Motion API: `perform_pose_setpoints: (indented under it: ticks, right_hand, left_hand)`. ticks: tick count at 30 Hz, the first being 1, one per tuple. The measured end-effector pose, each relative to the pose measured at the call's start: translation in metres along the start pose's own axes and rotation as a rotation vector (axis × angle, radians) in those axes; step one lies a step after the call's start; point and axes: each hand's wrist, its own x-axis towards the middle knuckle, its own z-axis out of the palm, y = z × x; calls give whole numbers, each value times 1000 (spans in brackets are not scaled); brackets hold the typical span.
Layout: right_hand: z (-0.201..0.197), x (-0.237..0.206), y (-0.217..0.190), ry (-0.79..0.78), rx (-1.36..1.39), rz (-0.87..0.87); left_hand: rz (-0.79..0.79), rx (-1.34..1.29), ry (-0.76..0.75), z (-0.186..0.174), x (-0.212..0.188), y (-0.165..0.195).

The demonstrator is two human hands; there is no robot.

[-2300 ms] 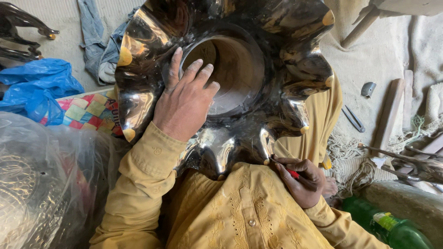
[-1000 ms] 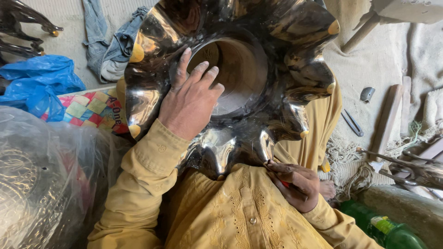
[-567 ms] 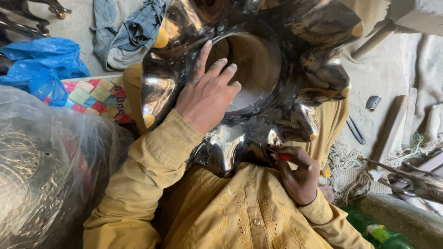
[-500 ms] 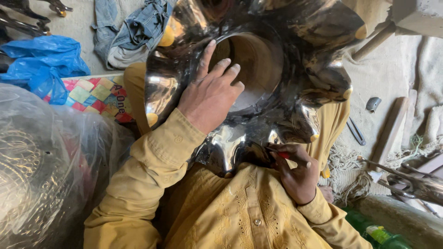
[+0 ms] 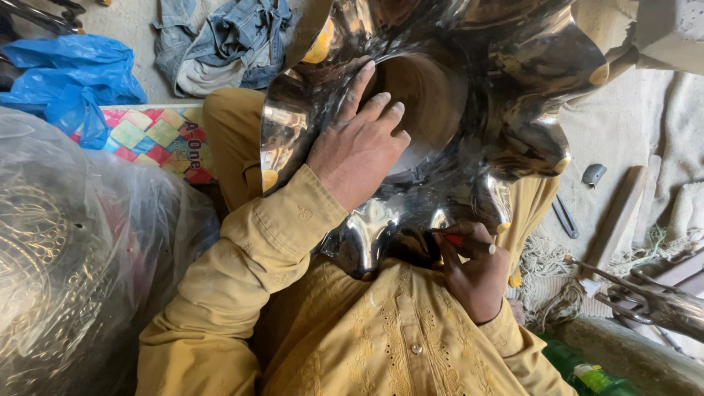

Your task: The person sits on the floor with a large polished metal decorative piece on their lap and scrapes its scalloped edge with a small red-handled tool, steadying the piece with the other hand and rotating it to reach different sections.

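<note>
Our left hand [image 5: 359, 147] lies flat and open on the shiny scalloped metal bowl [image 5: 513, 125], fingers spread and pressed against its polished surface just beside the round central opening, with the fingertips reaching over that opening's rim. We see the bowl resting tilted against our lap and chest, its wavy rim pointing toward us and mirroring the yellow of our clothing.

Starting at the far left, a clear plastic bag [image 5: 66, 271] bulges with what looks like wire or metal pieces, touching our left sleeve. Behind it lie a blue plastic bag [image 5: 73, 81] and a patchwork cushion [image 5: 158, 139] of coloured squares, and farther back a heap of denim cloth [image 5: 220, 37] on the floor.

Moving right, below the bowl's near edge, our right hand [image 5: 473, 271] is closed around a thin red tool [image 5: 455, 240], pinched between thumb and fingers, its tip touching the bowl's lower rim. At the far right, metal rods [image 5: 645, 293] and a wooden strip [image 5: 620, 220] lie on the floor, well apart from the bowl.
</note>
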Motion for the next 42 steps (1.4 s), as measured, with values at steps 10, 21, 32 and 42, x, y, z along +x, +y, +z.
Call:
perform_pose_setpoints:
  ticks: [10, 21, 32, 42]
  right_hand:
    - [26, -41, -4, -69, -74, -32]
    - [25, -61, -2, -180, 30, -105]
    - [9, -60, 5, -429, 1, -244]
    - [0, -31, 24, -737, 8, -276]
  left_hand:
    - [25, 21, 6, -3, -47, 0]
    - [24, 46, -13, -13, -65, 5]
    - [14, 52, -36, -13, -76, 9]
    - [10, 63, -43, -10, -82, 10]
